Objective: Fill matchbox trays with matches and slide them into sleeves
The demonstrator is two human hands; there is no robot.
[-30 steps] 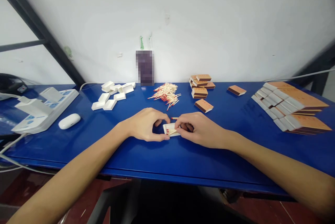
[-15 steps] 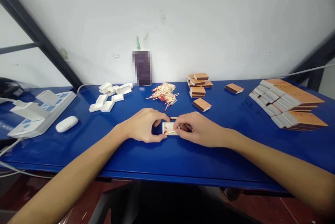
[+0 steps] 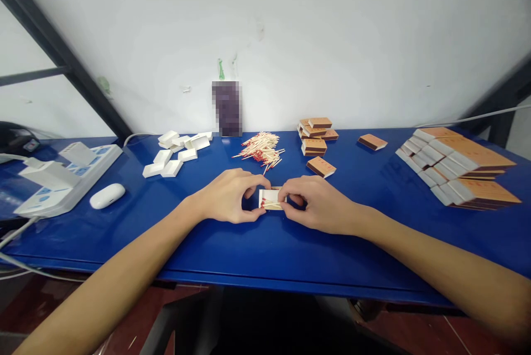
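Your left hand (image 3: 230, 197) pinches one end of the small white cardboard tray (image 3: 269, 197) at the middle of the blue tabletop (image 3: 265, 250), apparently steadying it, while fingertips of your right hand (image 3: 319, 205) press red-tipped wooden matches (image 3: 271, 205) flat inside; the loose match pile (image 3: 261, 147) lies just beyond

View: head, sole | Position: worn on the person's head, over the near edge of the blue table (image 3: 290, 255) | Facing: forward and down, toward the far white wall (image 3: 332, 40) | Range: close | Frame centre: white tray (image 3: 269, 198) between left hand (image 3: 226, 197) and right hand (image 3: 321, 205) | Forearms: enter from both near corners
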